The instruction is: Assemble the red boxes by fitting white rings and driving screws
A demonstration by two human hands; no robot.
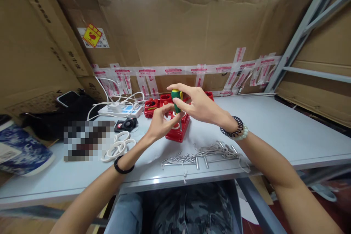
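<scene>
A screwdriver (177, 96) with a green and yellow handle stands nearly upright, its metal shaft pointing down at a red housing (178, 137) with white rings. Around the handle, the fingers of my right hand (201, 104) are closed. My left hand (161, 122) pinches low on the screwdriver, thumb and index finger at the base of the handle and the shaft. The tip meets the front of the red housing; whether it sits in a screw is too small to tell. More red housings (150, 108) stand behind, partly hidden by my hands.
Loose screws (181, 158) and metal T-bars with cord (216, 151) lie near the table's front edge. To the left are white rings (117, 148), a power strip (128, 110) with cables, a black bag (52, 117) and a blue-white cup (23, 150). A cardboard wall (175, 33) closes the back.
</scene>
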